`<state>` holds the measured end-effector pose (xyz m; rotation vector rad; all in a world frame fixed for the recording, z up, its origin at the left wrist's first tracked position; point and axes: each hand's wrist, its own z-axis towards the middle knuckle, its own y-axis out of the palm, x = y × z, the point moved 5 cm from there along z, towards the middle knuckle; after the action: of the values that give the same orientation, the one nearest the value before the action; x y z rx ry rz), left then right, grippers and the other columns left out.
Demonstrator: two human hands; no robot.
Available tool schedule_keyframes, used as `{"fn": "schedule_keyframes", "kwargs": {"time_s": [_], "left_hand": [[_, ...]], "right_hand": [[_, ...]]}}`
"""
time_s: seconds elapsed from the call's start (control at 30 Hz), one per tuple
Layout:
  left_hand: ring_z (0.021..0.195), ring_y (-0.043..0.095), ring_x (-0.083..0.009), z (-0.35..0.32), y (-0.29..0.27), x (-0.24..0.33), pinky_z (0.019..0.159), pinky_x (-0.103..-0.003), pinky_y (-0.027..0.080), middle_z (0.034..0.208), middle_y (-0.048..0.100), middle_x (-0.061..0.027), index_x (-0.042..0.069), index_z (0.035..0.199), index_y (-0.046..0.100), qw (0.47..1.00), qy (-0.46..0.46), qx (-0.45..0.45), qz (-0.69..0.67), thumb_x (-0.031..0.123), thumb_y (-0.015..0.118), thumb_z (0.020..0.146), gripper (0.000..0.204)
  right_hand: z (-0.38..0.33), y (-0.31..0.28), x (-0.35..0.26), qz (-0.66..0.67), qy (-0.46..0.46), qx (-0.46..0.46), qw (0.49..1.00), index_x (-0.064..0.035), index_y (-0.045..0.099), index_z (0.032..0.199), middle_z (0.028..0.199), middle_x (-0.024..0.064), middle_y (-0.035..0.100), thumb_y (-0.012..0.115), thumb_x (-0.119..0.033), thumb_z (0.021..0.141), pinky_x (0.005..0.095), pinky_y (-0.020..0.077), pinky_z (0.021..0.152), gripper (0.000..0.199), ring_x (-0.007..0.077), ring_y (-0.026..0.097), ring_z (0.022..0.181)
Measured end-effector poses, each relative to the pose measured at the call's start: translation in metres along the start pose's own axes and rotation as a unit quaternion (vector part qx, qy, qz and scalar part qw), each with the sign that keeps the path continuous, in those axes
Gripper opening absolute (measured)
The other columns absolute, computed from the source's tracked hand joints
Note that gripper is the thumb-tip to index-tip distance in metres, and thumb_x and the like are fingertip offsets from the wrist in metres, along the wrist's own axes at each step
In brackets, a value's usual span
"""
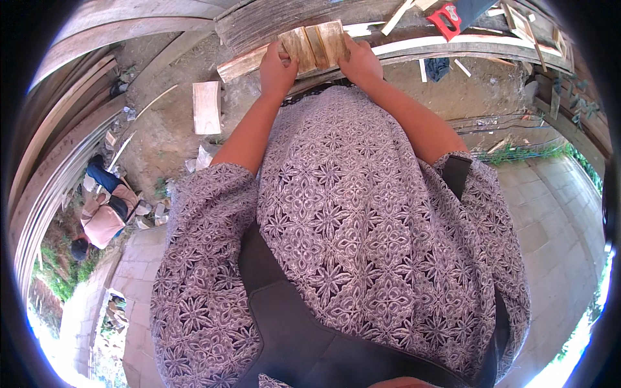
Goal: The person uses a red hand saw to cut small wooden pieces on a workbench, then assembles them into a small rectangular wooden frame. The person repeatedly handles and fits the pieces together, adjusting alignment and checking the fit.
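Note:
Short wooden boards [298, 48] sit side by side at the top middle, with dark seams between them. I cannot tell whether they are joined. My left hand [279, 70] is closed on their left edge, thumb and fingers curled. On the right edge, my right hand [360, 63] grips with its fingertips. Under and behind the boards runs a weathered wooden bench [255, 29]. A pale strip of wood [240, 65] sticks out from beside my left hand. The undersides of the boards are hidden.
A handsaw [446, 22] with a red handle lies at the back right, near thin offcuts [396, 17] and small wooden frames [521, 24]. A pale board [207, 108] lies on the ground to the left. Farther left, another person [107, 213] bends beside stacked planks [61, 149].

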<state>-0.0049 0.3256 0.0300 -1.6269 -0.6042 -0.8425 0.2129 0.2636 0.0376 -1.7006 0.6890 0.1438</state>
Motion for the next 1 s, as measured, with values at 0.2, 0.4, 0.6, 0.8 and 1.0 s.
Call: {"fn": "schedule_keyframes", "kwargs": {"time_s": [0.2, 0.4, 0.6, 0.8, 1.0], "left_hand": [[0.091, 0.069, -0.0296, 0.007, 0.003, -0.002, 0.078, -0.041, 0.056, 0.1, 0.067, -0.0162, 0.002, 0.131, 0.048, 0.998, -0.039, -0.05, 0.008, 0.016, 0.081, 0.075, 0.067], [0.117, 0.053, -0.0376, 0.019, -0.008, 0.008, 0.098, -0.046, 0.047, 0.122, 0.057, -0.0199, 0.004, 0.133, 0.05, 0.993, 0.068, 0.059, 0.076, 0.026, 0.084, 0.073, 0.073], [0.108, 0.058, -0.0342, 0.032, -0.015, 0.022, 0.094, -0.044, 0.048, 0.117, 0.059, -0.0192, 0.008, 0.125, 0.058, 0.978, 0.11, 0.011, 0.178, 0.031, 0.089, 0.07, 0.067], [0.079, 0.06, -0.0159, 0.007, -0.021, 0.028, 0.073, -0.031, 0.053, 0.089, 0.06, -0.0082, 0.005, 0.1, 0.055, 0.993, 0.051, -0.095, -0.039, 0.015, 0.088, 0.073, 0.044], [0.082, 0.062, -0.0139, -0.012, -0.035, 0.021, 0.07, -0.031, 0.055, 0.089, 0.063, -0.0055, 0.005, 0.111, 0.053, 0.998, 0.031, -0.056, -0.023, 0.013, 0.084, 0.078, 0.046]], "right_hand": [[0.005, -0.001, 0.002, -0.018, 0.01, -0.029, 0.999, -0.0196, 0.045, 0.147, 0.123, 0.0215, 0.056, 0.066, -0.033, 0.086, 0.0491, 0.0548, 0.088, 0.066, 0.0394, 0.065, 0.105], [0.008, -0.013, 0.004, 0.061, -0.013, 0.027, 0.998, -0.0166, 0.052, 0.141, 0.125, 0.0215, 0.056, 0.07, -0.034, 0.079, 0.047, 0.0538, 0.092, 0.067, 0.0392, 0.063, 0.109], [0.012, -0.005, -0.001, 0.068, 0.019, 0.023, 0.997, -0.0124, 0.05, 0.14, 0.13, 0.0218, 0.053, 0.077, -0.038, 0.076, 0.0467, 0.0526, 0.096, 0.074, 0.0391, 0.061, 0.115], [0.013, -0.008, -0.003, 0.039, 0.042, -0.014, 0.998, -0.0137, 0.046, 0.142, 0.133, 0.0222, 0.051, 0.08, -0.039, 0.077, 0.0467, 0.0527, 0.097, 0.078, 0.0394, 0.06, 0.117], [0.019, -0.008, -0.002, 0.021, 0.029, -0.024, 0.999, -0.0128, 0.047, 0.14, 0.133, 0.0232, 0.051, 0.077, -0.037, 0.079, 0.0473, 0.052, 0.097, 0.072, 0.0404, 0.059, 0.118]]}}
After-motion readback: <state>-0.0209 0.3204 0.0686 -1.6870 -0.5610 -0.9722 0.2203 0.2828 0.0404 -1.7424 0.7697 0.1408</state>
